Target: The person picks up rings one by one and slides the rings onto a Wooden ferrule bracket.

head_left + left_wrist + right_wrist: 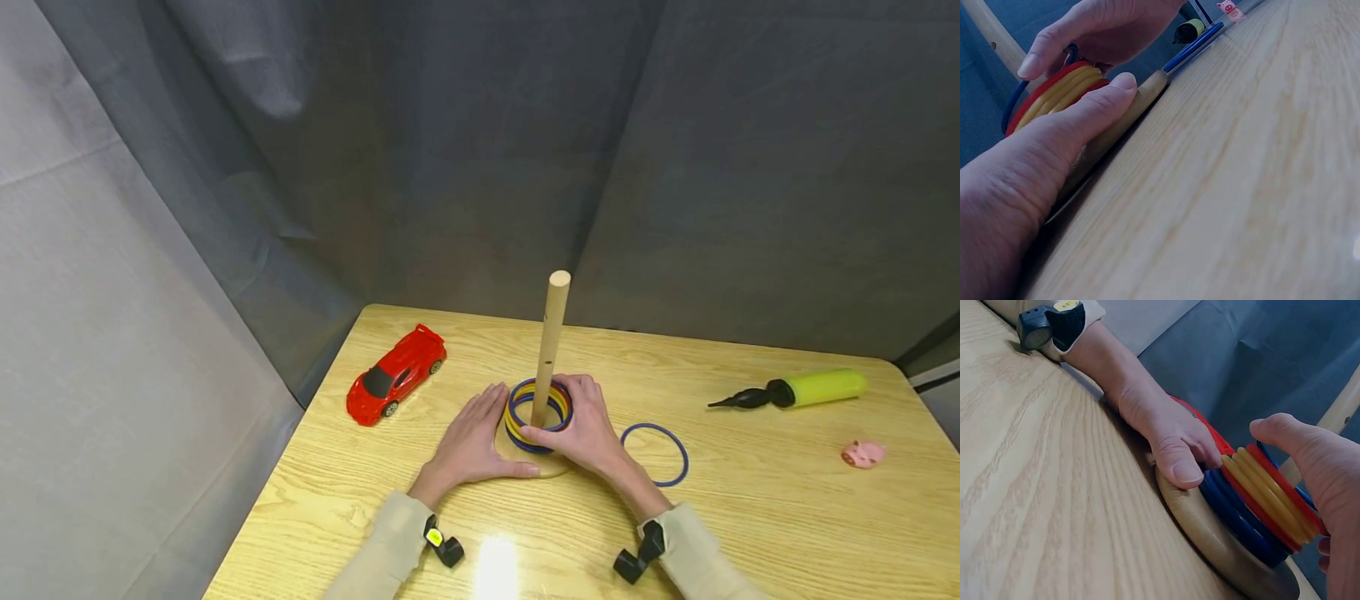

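Note:
A wooden peg [552, 325] stands upright on a round wooden base [1207, 528], with a stack of blue, red and yellow rings [1266, 494] around its foot. My left hand [472, 442] holds the base from the left, its thumb lying along the near rim and its fingers reaching round the far side. From the right, my right hand [592, 425] pinches the topmost blue ring [1011, 109] between thumb and fingers. That ring is tilted and lifted a little off the red one below it in the left wrist view.
A loose blue ring [686, 461] lies on the table just right of my right hand. The red toy car [397, 375] sits back left. Over at the right are a yellow-green hand pump [825, 387] and a pink pig toy [866, 454]. A dark curtain [465, 167] hangs behind the table.

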The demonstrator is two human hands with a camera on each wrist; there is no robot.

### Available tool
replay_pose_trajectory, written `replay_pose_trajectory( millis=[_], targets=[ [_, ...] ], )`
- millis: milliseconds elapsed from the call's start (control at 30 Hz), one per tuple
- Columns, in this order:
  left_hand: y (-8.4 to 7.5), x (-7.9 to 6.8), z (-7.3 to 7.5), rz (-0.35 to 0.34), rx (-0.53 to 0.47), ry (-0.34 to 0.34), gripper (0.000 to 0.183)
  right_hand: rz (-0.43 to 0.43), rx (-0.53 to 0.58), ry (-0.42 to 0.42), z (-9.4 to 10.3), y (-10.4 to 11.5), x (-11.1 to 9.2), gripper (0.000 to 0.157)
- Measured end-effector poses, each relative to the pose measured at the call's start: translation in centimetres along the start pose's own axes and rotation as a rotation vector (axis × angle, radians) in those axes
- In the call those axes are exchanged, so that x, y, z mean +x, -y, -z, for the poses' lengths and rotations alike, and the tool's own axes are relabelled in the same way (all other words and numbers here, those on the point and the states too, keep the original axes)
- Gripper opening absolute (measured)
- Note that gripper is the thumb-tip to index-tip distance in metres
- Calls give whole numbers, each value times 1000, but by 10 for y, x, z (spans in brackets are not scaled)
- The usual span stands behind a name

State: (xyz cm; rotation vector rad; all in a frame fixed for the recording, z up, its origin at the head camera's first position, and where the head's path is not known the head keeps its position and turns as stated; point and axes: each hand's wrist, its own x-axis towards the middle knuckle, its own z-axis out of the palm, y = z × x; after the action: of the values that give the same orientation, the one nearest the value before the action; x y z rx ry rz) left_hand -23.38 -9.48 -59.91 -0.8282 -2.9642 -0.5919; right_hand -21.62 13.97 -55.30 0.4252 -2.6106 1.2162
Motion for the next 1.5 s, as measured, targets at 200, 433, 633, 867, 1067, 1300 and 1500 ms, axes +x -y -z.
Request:
replay_pose_trajectory(
  millis=[200,433,633,867,1067,1300,1500],
  targets=[
    [0,0,0,-4,4,1,140,-15,1,1,-3,-5,-3,94],
    [0,1,-1,-4,-9,-12,140,-12,9,8,-5,-8,-4,95],
    [0,0,-1,-4,-13,-19,140,-25,32,35,-1,-7,-7,102],
    [1,1,-4,-12,-3,-23,140,-64,39,29,20,-5,-25,102],
    [1,0,-2,-7,-7,-26,140,-61,14,20,34,-11,-36,103],
    [0,-1,0,-12,-17,-25,140,-26,-53,-7,46,-18,-44,105],
    [-1,0,1,-16,-13,-19,139,31,-128,-40,57,-33,-56,104]
  ],
)
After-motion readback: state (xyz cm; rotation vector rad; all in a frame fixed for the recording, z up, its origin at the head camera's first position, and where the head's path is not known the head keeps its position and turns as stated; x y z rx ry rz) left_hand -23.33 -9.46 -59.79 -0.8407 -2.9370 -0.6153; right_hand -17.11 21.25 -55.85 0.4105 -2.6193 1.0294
